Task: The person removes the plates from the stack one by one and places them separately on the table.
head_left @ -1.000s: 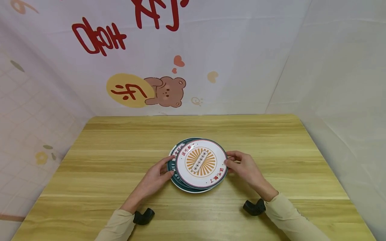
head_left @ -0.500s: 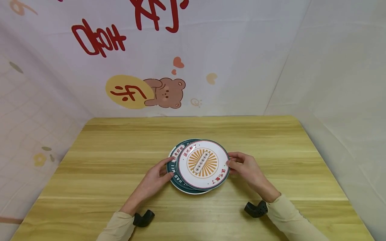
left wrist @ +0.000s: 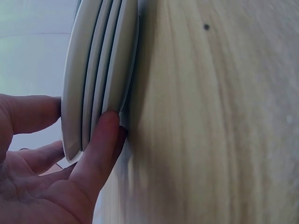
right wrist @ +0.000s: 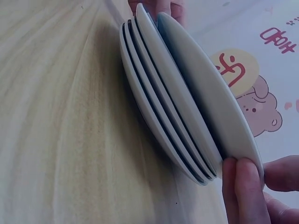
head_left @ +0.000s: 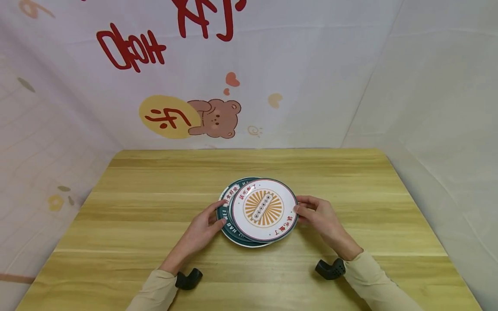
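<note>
A round white plate (head_left: 264, 209) with a red rim line and an orange sunburst lies over a green plate (head_left: 232, 233) with white lettering, offset to the right. Several pale plates form a stack (right wrist: 154, 107) beneath the white one. My right hand (head_left: 320, 218) pinches the white plate's right edge, thumb on top and fingers below. In the right wrist view that edge is tilted up, apart from the stack. My left hand (head_left: 200, 229) grips the stack's left edge, its thumb on the upper rim and fingertips against the lower rims (left wrist: 96, 70).
The plates sit mid-table on a wood-grain table (head_left: 155, 181). A white cloth wall (head_left: 311, 65) with red characters and a printed bear (head_left: 218, 119) rises behind it. Black wrist devices (head_left: 188, 279) show at both sleeves.
The white plate and my right hand have shifted slightly right, showing more of the green plate's lettering at the left. My left hand keeps its hold on the stack.
</note>
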Demonstrator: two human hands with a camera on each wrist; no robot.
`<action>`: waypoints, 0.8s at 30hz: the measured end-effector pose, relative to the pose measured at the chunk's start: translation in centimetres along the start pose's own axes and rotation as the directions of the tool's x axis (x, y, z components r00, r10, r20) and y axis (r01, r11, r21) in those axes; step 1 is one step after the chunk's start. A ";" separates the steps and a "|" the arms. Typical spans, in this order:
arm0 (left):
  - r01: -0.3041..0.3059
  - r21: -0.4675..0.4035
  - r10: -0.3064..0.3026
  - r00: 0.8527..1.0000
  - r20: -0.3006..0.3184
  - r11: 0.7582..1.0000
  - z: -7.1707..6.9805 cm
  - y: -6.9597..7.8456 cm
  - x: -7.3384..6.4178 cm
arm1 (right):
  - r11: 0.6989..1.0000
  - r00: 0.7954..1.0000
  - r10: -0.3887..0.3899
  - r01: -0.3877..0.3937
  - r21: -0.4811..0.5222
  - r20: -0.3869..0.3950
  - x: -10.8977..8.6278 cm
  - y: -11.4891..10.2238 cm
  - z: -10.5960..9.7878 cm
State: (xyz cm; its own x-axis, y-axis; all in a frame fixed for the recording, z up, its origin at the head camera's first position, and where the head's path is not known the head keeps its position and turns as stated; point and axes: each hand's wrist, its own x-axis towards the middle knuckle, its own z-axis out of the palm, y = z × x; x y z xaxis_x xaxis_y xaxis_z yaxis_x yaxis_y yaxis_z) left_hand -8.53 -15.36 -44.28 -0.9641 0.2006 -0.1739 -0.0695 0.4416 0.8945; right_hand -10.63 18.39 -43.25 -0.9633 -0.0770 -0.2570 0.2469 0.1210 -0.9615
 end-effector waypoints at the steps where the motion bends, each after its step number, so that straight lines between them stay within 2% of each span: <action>1: -0.003 -0.001 0.003 1.000 -0.001 1.000 0.0 -0.1 0.0 | 1.000 1.000 0.003 -0.003 0.001 -0.002 0.0 0.0 0.0; 10: 0.003 -0.008 -0.003 1.000 -0.010 1.000 0.1 -0.3 0.1 | 1.000 1.000 -0.007 0.007 0.006 -0.015 -0.2 0.1 -0.5; 18: -0.005 0.013 0.005 1.000 -0.024 1.000 0.3 -0.1 0.3 | 0.999 0.999 -0.021 0.022 0.038 -0.023 -0.3 0.0 -1.7; 24: 0.019 0.022 -0.018 0.999 -0.032 1.000 0.3 -0.1 0.1 | 0.997 0.999 -0.037 0.039 0.062 -0.024 -0.4 0.3 -3.0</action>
State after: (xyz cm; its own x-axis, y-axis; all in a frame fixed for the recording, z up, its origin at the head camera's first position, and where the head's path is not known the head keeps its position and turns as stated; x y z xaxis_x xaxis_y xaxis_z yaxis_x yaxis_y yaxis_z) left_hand -8.54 -15.10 -44.52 -0.9703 0.1646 -0.1771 -0.0821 0.4645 0.8818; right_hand -10.49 21.39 -43.18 -0.9740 -0.0580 -0.2188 0.2156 0.0567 -0.9748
